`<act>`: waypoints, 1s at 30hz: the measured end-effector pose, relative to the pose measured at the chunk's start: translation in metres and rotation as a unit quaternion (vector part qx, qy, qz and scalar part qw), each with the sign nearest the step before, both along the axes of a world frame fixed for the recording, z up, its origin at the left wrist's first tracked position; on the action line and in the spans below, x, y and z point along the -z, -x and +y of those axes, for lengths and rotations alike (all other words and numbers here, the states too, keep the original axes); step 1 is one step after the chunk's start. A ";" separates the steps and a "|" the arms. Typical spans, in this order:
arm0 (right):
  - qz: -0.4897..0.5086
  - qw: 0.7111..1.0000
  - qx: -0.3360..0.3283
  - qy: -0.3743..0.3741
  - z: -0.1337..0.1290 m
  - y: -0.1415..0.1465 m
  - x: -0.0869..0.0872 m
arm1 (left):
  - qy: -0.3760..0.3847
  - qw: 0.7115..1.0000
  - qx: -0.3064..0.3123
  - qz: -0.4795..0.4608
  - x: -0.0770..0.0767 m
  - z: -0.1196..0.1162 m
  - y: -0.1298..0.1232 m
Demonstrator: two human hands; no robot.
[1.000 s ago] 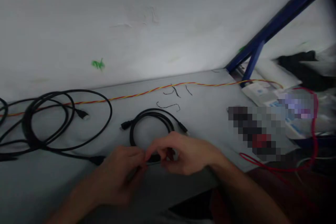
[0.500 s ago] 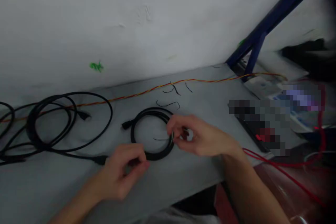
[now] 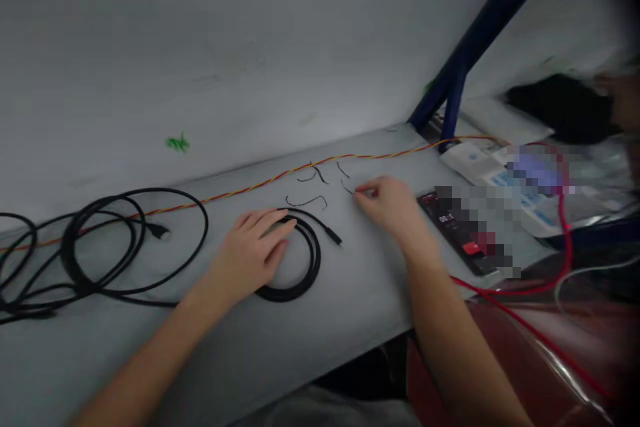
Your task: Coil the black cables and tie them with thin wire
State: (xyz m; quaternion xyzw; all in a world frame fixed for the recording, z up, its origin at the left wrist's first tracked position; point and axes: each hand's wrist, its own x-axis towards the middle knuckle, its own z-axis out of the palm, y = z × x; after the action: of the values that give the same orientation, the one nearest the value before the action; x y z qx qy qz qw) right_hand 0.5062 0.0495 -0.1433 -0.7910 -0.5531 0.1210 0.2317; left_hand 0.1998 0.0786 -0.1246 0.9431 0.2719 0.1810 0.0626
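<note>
My left hand (image 3: 253,252) lies on a coiled black cable (image 3: 295,291), covering its upper left part. The cable's plug end (image 3: 333,235) sticks out to the right of the coil. My right hand (image 3: 385,205) is away from the coil, its curled fingertips right by a short thin black wire piece (image 3: 347,187). I cannot tell if those fingers hold anything. Other short black wire bits (image 3: 306,200) lie on the grey table (image 3: 350,293) above the coil. A larger loose black cable bundle (image 3: 135,247) lies to the left.
A twisted red and yellow wire (image 3: 280,177) runs along the table's back edge. To the right are a pixelated dark device (image 3: 465,230), white papers (image 3: 480,163), a red wire (image 3: 565,233) and a blue metal frame (image 3: 460,80). A wall rises behind.
My hands have parted from the cable, which now lies flat as a coil. My left hand has settled on it, and my right hand has moved up and right, off it.
</note>
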 end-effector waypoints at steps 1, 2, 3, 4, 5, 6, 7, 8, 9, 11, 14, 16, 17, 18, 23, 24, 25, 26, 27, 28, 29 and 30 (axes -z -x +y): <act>-0.004 1.000 -0.008 -0.013 0.000 0.003 -0.002 | 0.003 1.000 -0.010 0.015 0.002 0.002 -0.002; 0.000 0.999 -0.022 -0.029 0.000 0.006 -0.005 | 0.010 0.999 -0.019 0.028 0.003 0.001 -0.003; 0.011 0.998 -0.040 -0.045 0.000 0.009 -0.008 | 0.013 0.999 -0.027 0.037 0.003 -0.001 -0.003; 0.031 0.996 -0.062 -0.057 0.001 0.012 -0.011 | 0.014 0.998 -0.037 0.044 0.004 -0.004 -0.002; 0.055 0.993 -0.087 -0.062 0.000 0.017 -0.014 | 0.013 0.998 -0.047 0.051 0.004 -0.009 -0.001; 0.080 0.988 -0.117 -0.058 0.000 0.022 -0.016 | 0.013 0.996 -0.057 0.063 0.004 -0.014 0.001; 0.102 0.982 -0.150 -0.043 -0.001 0.027 -0.018 | 0.013 0.995 -0.065 0.077 0.005 -0.019 0.002; 0.120 0.975 -0.185 -0.022 -0.002 0.032 -0.019 | 0.015 0.993 -0.072 0.091 0.006 -0.024 0.004; 0.132 0.967 -0.216 -0.001 -0.003 0.037 -0.019 | 0.016 0.991 -0.078 0.105 0.007 -0.028 0.005; 0.150 0.955 -0.252 0.034 -0.005 0.046 -0.018 | 0.019 0.988 -0.085 0.126 0.011 -0.033 0.005; 0.183 0.945 -0.263 0.063 -0.007 0.054 -0.015 | 0.024 0.984 -0.101 0.143 0.017 -0.036 0.003; 0.207 0.939 -0.261 0.082 -0.008 0.056 -0.014 | 0.024 0.983 -0.114 0.143 0.020 -0.038 0.001; 0.217 0.936 -0.260 0.090 -0.009 0.056 -0.014 | 0.024 0.982 -0.118 0.142 0.020 -0.039 0.001; 0.225 0.935 -0.257 0.096 -0.010 0.056 -0.014 | 0.023 0.982 -0.121 0.141 0.021 -0.040 0.000; 0.251 0.932 -0.231 0.120 -0.013 0.060 -0.016 | 0.020 0.983 -0.126 0.135 0.023 -0.046 -0.001; 0.257 0.932 -0.221 0.127 -0.014 0.061 -0.016 | 0.021 0.982 -0.127 0.137 0.024 -0.047 -0.001; 0.263 0.932 -0.211 0.136 -0.014 0.063 -0.016 | 0.021 0.982 -0.130 0.139 0.024 -0.049 -0.001; 0.268 0.932 -0.201 0.143 -0.015 0.065 -0.016 | 0.020 0.981 -0.132 0.143 0.025 -0.050 -0.002; 0.269 0.932 -0.193 0.146 -0.015 0.066 -0.016 | 0.018 0.979 -0.136 0.148 0.026 -0.052 -0.003; 0.270 0.933 -0.189 0.146 -0.016 0.067 -0.016 | 0.014 0.978 -0.140 0.153 0.027 -0.054 -0.003; 0.271 0.932 -0.191 0.145 -0.016 0.068 -0.016 | 0.010 0.977 -0.143 0.158 0.027 -0.056 -0.004; 0.271 0.931 -0.199 0.141 -0.017 0.068 -0.016 | 0.006 0.976 -0.146 0.161 0.028 -0.058 -0.004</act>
State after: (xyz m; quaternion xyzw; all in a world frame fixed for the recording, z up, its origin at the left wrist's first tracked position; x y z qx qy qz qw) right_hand 0.4380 0.0326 -0.1271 -0.6268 -0.5923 0.4511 0.2296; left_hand 0.2042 0.0206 -0.1524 0.9095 0.4143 0.0328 -0.0030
